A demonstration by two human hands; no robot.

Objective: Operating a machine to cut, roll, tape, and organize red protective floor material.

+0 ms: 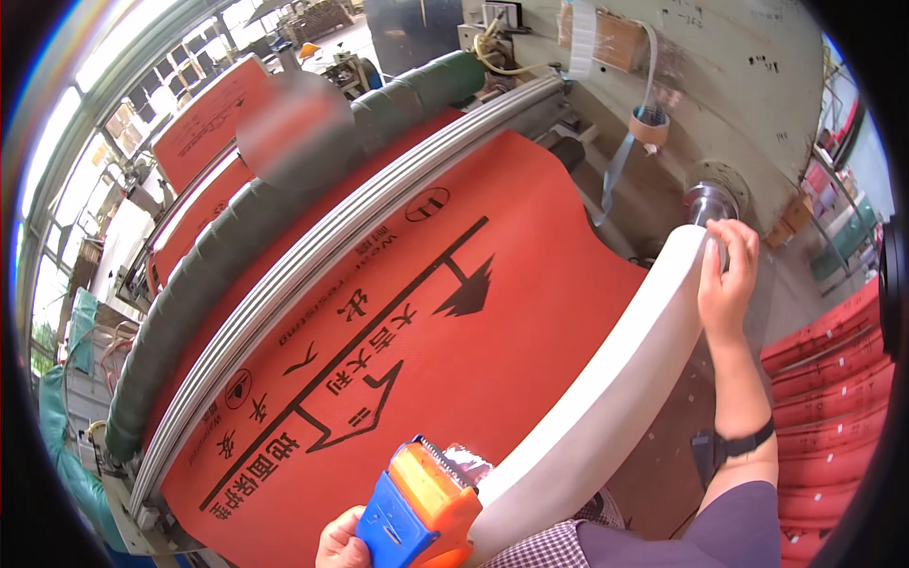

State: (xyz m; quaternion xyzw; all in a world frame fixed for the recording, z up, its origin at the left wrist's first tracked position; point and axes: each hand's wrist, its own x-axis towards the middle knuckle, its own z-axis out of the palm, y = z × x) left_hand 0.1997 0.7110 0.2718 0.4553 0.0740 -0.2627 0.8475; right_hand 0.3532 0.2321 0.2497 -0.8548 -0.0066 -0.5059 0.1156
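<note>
We see a wide orange sheet point(454, 312) with black printed arrows and signs, stretched over a big machine. It runs from a green padded roller point(189, 293) at the upper left, under a pale ribbed bar point(341, 237), down to a white roll point(606, 388) close to us. The white roll lies across the lower right of the view, and its far end sits on a shiny metal shaft point(710, 201) that comes out of the grey-green machine wall point(748, 85).

Our right hand point(727, 275) is at this far end of the white roll; the fingers point(739, 241) are curled over the edge of the roll and touch it, in a loose grip. On the wrist there is a dark watch band point(743, 443).

Our left hand point(343, 544) is at the lower edge, closed around the blue handle of a tape dispenser point(421, 506) with an orange body; it is held just above the orange sheet.

A roll of brown tape point(650, 125) hangs on the machine wall. At the right, stacked orange rolls point(833, 379) lie near the floor. At the far left there are windows point(123, 123) with daylight, and more orange sheet point(213, 118) further back in the hall.
</note>
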